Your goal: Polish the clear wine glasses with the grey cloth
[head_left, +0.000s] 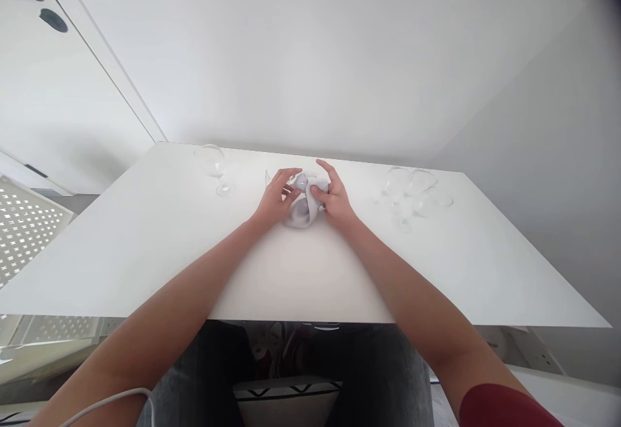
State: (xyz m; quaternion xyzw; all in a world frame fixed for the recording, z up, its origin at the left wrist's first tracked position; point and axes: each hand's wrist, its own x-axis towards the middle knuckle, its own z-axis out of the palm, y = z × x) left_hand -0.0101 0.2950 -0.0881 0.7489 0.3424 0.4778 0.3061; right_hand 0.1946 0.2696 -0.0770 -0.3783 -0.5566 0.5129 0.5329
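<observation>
Head view: we look forward and down at a white, smooth-topped table (301, 272), its near edge crossing above our dark grey trousers (383, 375).
Left hand (279, 195): we hold it curved, fingers and thumb closing narrowly about a clear, rounded drinking glass (301, 182), near the middle of the table's far edge.
Right hand (336, 197): we pinch a pale grey, soft fabric cloth (299, 220) under the thumb, with the index finger stretched out toward the far edge.
Drinking glass between our hands: it sits partly behind the left fingers and against the cloth; our hands hide much of its outline.
Cloth below our fingers: it folds up over the right side of that glass and droops toward the near edge; we cannot tell whether it touches the table.
Far left corner: near it we see a clear, stemmed wine glass (210, 160), upright on its round foot.
Far right corner: short of it, near the far edge, we see a cluster of clear, stemmed glasses (420, 183), overlapping so faintly that we cannot count them.
Beyond the left edge: a white door with dark round fittings (54, 20) and a white, perforated panel (24, 233).
Our arms: a thin white cable (114, 397) crosses the left one; a dark red sleeve (504, 406) covers part of the right.
</observation>
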